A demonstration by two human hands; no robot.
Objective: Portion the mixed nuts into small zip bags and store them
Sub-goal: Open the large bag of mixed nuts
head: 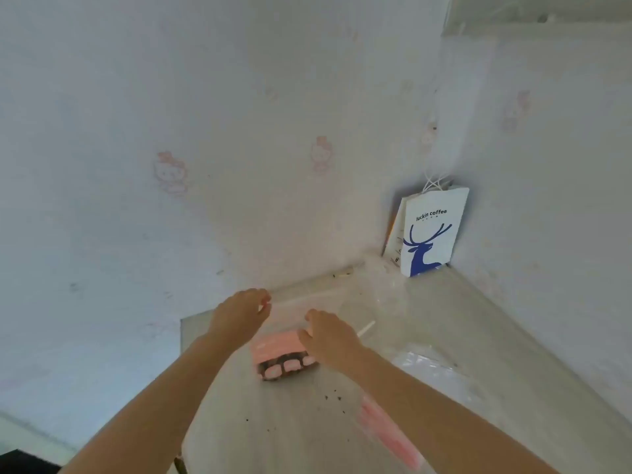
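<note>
Fingers [265, 303] of outstretched left hand [239, 316] on zip bag [301, 299]

Head camera looks forward and down, close over the table [444, 336] corner.

Clear zip bag [309, 300], blurred, by counter's far edge. Pink-topped bag [285, 359], dark contents, mid-counter. Pink-striped zip bag [388, 431] flat at near edge.
</note>
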